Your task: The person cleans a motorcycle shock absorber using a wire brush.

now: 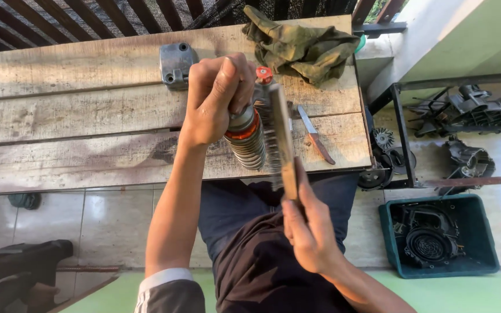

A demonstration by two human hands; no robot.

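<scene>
My left hand (215, 95) grips the upper end of a shock absorber (249, 139) with a metal coil spring, an orange ring and a red top fitting, held upright over the front edge of a wooden workbench (76, 116). My right hand (308, 229) holds the wooden handle of a wire brush (280, 136), whose bristles lie against the right side of the spring.
On the bench lie a grey metal engine cover (176, 64), a crumpled olive rag (302, 49) and a knife (315, 134) with a reddish handle. To the right, a green tub (439, 235) holds a fan part, and engine parts sit on a metal frame rack (465, 107).
</scene>
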